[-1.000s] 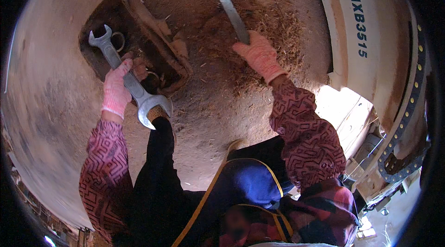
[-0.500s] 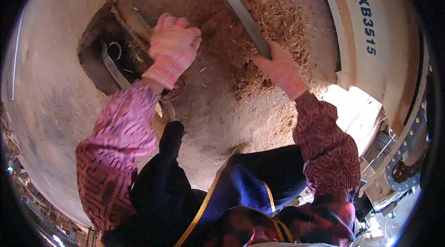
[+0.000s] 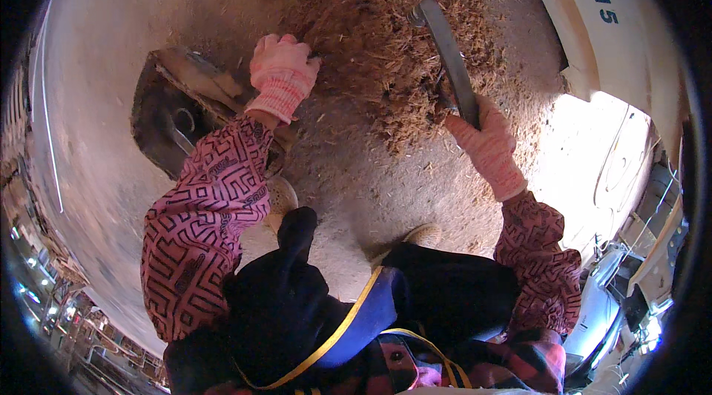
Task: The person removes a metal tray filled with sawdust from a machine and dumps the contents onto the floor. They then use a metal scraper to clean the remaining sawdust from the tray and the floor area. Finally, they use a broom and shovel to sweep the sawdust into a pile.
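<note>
Wrench [image 3: 182, 140] released into bin [image 3: 145, 114], left sleeve [image 3: 202, 235] across, shavings [image 3: 400, 94] nearby

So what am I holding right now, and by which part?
Your right hand grips a flat grey metal bar by its near end; whether your left hand holds anything can't be told.

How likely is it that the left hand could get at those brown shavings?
Quite likely yes: the left hand is just left of the brown shavings, and nothing visible stands between. The metal tool in the right hand is over their right side.
</note>
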Tool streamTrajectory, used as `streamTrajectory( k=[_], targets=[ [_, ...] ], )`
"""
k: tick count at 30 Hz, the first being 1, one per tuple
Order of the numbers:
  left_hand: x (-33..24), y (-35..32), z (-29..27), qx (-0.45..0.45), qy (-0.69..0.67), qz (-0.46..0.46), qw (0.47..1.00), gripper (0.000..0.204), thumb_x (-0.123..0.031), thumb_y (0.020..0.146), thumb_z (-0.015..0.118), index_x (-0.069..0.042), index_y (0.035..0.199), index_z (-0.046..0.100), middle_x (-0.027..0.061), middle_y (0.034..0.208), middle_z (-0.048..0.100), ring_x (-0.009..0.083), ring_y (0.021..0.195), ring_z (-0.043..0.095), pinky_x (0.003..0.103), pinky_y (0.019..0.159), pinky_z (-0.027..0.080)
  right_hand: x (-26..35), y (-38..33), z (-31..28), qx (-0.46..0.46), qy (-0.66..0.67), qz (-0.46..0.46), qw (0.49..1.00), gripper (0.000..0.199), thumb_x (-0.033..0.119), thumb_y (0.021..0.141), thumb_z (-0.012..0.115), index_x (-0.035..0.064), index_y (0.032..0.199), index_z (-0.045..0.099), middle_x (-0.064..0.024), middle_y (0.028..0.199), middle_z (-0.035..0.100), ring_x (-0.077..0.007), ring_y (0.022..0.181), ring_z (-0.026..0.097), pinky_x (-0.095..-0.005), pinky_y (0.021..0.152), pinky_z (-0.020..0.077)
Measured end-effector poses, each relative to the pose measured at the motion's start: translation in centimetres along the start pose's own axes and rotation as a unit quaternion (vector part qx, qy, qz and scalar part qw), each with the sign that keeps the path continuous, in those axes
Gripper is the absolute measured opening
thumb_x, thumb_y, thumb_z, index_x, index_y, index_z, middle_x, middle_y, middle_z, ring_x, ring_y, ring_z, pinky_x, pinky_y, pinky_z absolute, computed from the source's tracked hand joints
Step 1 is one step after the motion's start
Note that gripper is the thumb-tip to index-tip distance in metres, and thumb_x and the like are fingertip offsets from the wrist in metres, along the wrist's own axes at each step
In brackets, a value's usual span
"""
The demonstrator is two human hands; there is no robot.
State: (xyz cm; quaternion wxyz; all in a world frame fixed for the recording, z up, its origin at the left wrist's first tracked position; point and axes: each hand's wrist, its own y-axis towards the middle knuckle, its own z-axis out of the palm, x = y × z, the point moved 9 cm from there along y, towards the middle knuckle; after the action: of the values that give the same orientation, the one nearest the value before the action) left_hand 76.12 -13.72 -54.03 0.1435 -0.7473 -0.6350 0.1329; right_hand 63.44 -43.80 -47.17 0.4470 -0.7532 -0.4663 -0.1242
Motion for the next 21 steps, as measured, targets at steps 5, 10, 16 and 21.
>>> streamTrajectory(
  k=[5, 10, 16, 21],
  targets=[
    [2.2, -2.7, -2.9, -0.038, -0.058, 0.008, 0.998, 0.027, -0.040, 0.077, 0.066, -0.017, 0.088, 0.076, 0.0043, 0.094, 0.067, 0.0272, 0.102, 0.058, 0.037, 0.088, 0.049, -1.2, -1.6, 0.4, -0.022, 0.007, 0.025, 0.999, 0.056, 0.038, 0.082, 0.073, 0.0013, 0.121, 0.058, -0.0111, 0.094, 0.066, -0.0198, 0.083, 0.061, -0.0358, 0.075, 0.0493],
    [10.0, -12.4, -7.8, -0.191, -0.172, 0.003, 0.967, 0.018, -0.025, 0.072, 0.076, -0.012, 0.084, 0.075, 0.0077, 0.086, 0.065, 0.0292, 0.095, 0.059, 0.039, 0.082, 0.051, -4.4, -2.8, 0.8, -0.018, 0.047, 0.081, 0.995, 0.057, 0.034, 0.081, 0.075, 0.0004, 0.123, 0.057, -0.0097, 0.094, 0.064, -0.0160, 0.082, 0.057, -0.0313, 0.074, 0.0480],
    [11.9, -13.5, -8.3, -0.171, -0.166, -0.027, 0.971, 0.019, -0.023, 0.072, 0.078, -0.010, 0.086, 0.074, 0.0080, 0.087, 0.066, 0.0286, 0.100, 0.058, 0.038, 0.091, 0.048, -4.1, -2.9, 2.1, -0.011, 0.090, 0.057, 0.994, 0.056, 0.032, 0.080, 0.076, 0.0010, 0.122, 0.058, -0.0050, 0.088, 0.063, -0.0146, 0.077, 0.055, -0.0311, 0.071, 0.0471],
    [5.5, -7.1, -5.3, -0.117, -0.115, 0.176, 0.971, 0.021, -0.032, 0.079, 0.070, -0.016, 0.092, 0.075, 0.0090, 0.097, 0.069, 0.0295, 0.100, 0.063, 0.039, 0.092, 0.049, -3.2, -3.5, 1.7, -0.019, 0.017, 0.053, 0.998, 0.049, 0.034, 0.079, 0.075, -0.0001, 0.111, 0.060, -0.0083, 0.078, 0.060, -0.0172, 0.071, 0.054, -0.0340, 0.066, 0.0463]
  ],
)
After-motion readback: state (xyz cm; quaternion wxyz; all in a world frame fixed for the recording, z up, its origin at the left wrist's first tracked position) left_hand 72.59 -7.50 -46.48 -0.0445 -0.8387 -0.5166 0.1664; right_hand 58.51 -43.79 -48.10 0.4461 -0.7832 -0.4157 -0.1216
